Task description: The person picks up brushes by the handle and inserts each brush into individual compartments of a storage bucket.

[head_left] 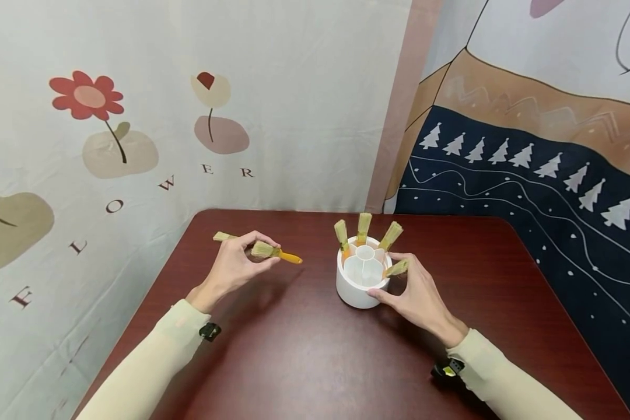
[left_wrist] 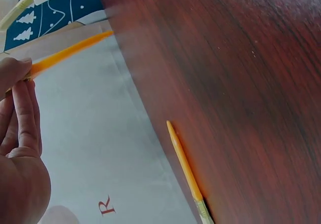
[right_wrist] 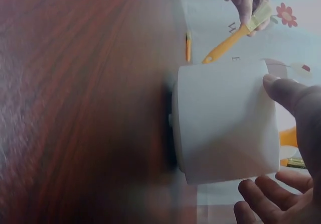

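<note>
**Left grip (head_left: 235, 263) pinches a flat brush with a smooth orange handle and pale straw-like bristles (head_left: 290, 257), raised to the left of the smooth white cylindrical holder (head_left: 358, 296)**

The left forearm slants in from the near side, left of the holder, with the hand arched above the bench (head_left: 304, 361). Thumb and fingertips press together around the brush where its bristle end meets the handle; the tapered handle points toward the holder, tip slightly lowered.

The right grip (head_left: 422, 294) holds the holder from its right side, thumb at the near rim and bent fingers around the far side. Both wrists carry small black devices below pale cream sleeves.

Inside the holder, thin curved walls form compartments around a round central tube. Four matching upright brushes (head_left: 364, 227) stand in it, bristles up and fanning outward; the nearest leans between the right thumb and fingers.

Left of the holder, beyond the left grip, another orange-handled brush (left_wrist: 184, 163) lies flat on the bench, whose surface is dark red-brown, streaked with wood grain and softly glossy.
</note>
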Demonstrator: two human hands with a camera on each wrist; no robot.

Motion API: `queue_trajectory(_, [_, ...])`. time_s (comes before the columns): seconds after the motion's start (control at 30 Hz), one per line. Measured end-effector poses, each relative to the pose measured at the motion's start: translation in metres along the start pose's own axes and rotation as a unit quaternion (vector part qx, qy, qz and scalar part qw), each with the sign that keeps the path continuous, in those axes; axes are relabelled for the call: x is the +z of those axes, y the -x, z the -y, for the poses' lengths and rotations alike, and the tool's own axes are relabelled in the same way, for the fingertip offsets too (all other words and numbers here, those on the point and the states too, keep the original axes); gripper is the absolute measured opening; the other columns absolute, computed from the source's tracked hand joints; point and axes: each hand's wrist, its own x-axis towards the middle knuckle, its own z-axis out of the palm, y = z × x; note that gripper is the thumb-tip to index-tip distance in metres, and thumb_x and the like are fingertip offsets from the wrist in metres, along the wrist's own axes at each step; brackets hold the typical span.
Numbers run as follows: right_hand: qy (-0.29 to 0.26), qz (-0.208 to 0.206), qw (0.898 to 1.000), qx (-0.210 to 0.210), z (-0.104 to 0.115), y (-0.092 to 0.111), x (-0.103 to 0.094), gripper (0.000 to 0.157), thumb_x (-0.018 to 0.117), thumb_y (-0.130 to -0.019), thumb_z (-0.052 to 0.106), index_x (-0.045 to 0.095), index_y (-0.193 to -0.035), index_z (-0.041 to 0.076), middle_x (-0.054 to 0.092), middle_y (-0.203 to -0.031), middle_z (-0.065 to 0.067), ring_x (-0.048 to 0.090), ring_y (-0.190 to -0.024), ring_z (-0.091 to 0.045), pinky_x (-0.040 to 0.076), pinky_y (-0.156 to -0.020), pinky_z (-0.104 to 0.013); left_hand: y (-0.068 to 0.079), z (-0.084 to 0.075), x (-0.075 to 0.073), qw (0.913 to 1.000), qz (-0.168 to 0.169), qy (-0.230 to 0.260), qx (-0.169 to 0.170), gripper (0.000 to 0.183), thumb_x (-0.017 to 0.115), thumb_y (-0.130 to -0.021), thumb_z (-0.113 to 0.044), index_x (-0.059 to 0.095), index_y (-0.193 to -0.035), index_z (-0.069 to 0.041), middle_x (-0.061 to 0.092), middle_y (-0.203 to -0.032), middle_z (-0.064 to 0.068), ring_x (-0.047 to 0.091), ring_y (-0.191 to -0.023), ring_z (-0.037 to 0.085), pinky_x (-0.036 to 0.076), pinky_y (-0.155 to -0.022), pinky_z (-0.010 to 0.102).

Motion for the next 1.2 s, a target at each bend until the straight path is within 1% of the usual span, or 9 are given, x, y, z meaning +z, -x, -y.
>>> queue_trajectory(0.17, [-0.01,0.023,1.0,0.016,-0.007,-0.002,-0.006,0.099,0.105,-0.087,0.051,0.053,-0.163,0.014,0.066,-0.158,-0.009,0.069,-0.128,-0.028,0.061,-0.107,-0.054,-0.001,-0.003,0.003,0.9996,-0.008,0.026,0.004,0.032,0.102,-0.089,-0.004,0.086,-0.113,-0.017,0.089,-0.103,0.003,0.077,-0.081,0.003,0.062,-0.076,0.014])
queue_trajectory(0.3, [-0.034,0.055,0.998,0.021,-0.013,-0.007,-0.011,0.1,0.102,-0.09,0.052,0.05,-0.168,0.017,0.062,-0.164,-0.009,0.068,-0.134,-0.031,0.06,-0.113,-0.059,0.0,-0.005,0.004,0.9991,-0.015,0.038,0.014,0.032,0.102,-0.088,-0.003,0.086,-0.113,-0.017,0.088,-0.103,0.003,0.077,-0.083,0.003,0.062,-0.076,0.013])
queue_trajectory(0.43, [-0.054,0.082,0.995,0.014,-0.018,-0.014,-0.015,0.1,0.102,-0.091,0.05,0.049,-0.17,0.018,0.06,-0.165,-0.009,0.065,-0.139,-0.032,0.058,-0.118,-0.062,0.0,-0.009,0.005,0.9987,-0.022,0.04,0.022,0.031,0.102,-0.089,-0.003,0.085,-0.11,-0.016,0.088,-0.105,0.002,0.078,-0.09,0.003,0.063,-0.08,0.015])
queue_trajectory(0.6, [-0.064,0.105,0.992,0.005,-0.021,-0.02,-0.019,0.103,0.101,-0.091,0.048,0.047,-0.172,0.016,0.058,-0.167,-0.011,0.06,-0.149,-0.04,0.05,-0.127,-0.073,0.002,-0.017,0.008,0.9984,-0.024,0.041,0.03,0.029,0.1,-0.091,-0.003,0.082,-0.11,-0.015,0.088,-0.11,0.003,0.08,-0.096,0.005,0.069,-0.086,0.026])
queue_trajectory(0.73, [-0.075,0.119,0.99,0.004,-0.022,-0.023,-0.02,0.105,0.101,-0.091,0.045,0.044,-0.174,0.014,0.055,-0.172,-0.014,0.057,-0.154,-0.045,0.046,-0.129,-0.08,0.003,-0.024,0.012,0.998,-0.025,0.048,0.032,0.029,0.098,-0.093,-0.002,0.08,-0.113,-0.012,0.087,-0.111,0.004,0.081,-0.097,0.007,0.072,-0.089,0.037])
queue_trajectory(0.83, [-0.074,0.124,0.989,0.003,-0.025,-0.024,-0.021,0.106,0.101,-0.091,0.044,0.043,-0.175,0.013,0.054,-0.173,-0.016,0.056,-0.156,-0.044,0.045,-0.129,-0.08,0.003,-0.028,0.016,0.9974,-0.027,0.059,0.031,0.029,0.098,-0.093,0.0,0.079,-0.112,-0.011,0.086,-0.112,0.005,0.081,-0.098,0.008,0.072,-0.09,0.035])
queue_trajectory(1.0, [-0.076,0.133,0.988,-0.003,-0.029,-0.026,-0.02,0.106,0.102,-0.091,0.042,0.043,-0.174,0.012,0.054,-0.173,-0.016,0.058,-0.154,-0.041,0.047,-0.129,-0.078,0.005,-0.037,0.024,0.9963,-0.033,0.075,0.025,0.029,0.097,-0.093,0.001,0.078,-0.112,-0.009,0.084,-0.114,0.007,0.082,-0.099,0.009,0.069,-0.092,0.023])
queue_trajectory(1.2, [-0.075,0.139,0.987,-0.012,-0.032,-0.032,-0.02,0.105,0.102,-0.091,0.041,0.044,-0.173,0.011,0.055,-0.171,-0.017,0.06,-0.151,-0.04,0.05,-0.127,-0.074,0.002,-0.044,0.029,0.9954,-0.044,0.081,0.026,0.028,0.097,-0.095,-0.003,0.077,-0.115,-0.008,0.083,-0.114,0.008,0.085,-0.097,0.009,0.07,-0.091,0.024])
